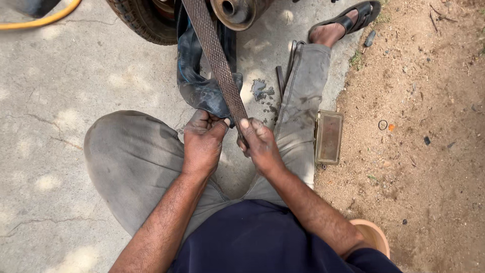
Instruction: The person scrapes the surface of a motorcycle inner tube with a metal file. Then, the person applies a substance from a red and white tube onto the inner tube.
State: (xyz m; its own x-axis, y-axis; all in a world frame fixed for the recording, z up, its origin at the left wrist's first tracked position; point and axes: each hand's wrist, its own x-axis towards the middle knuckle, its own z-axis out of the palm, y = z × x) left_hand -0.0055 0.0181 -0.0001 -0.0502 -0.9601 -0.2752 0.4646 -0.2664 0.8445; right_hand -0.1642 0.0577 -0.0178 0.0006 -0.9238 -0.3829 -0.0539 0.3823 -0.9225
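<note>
A seated person's left hand (203, 141) pinches a black rubber inner tube (202, 86) hanging from a wheel (144, 20), fingers closed. The right hand (260, 144) grips a long coarse file (217, 60) lying across it. A slip could likely tear rubber or scrape knuckles.

A single package showed: a small flat rectangular tin (328, 137), dull brass-yellow with a worn, dusty lid and rounded corners. It lay at about three o'clock from the middle of the view, where the concrete met the dirt, just beside the person's trouser leg. No labels, signs or screens appeared.
</note>
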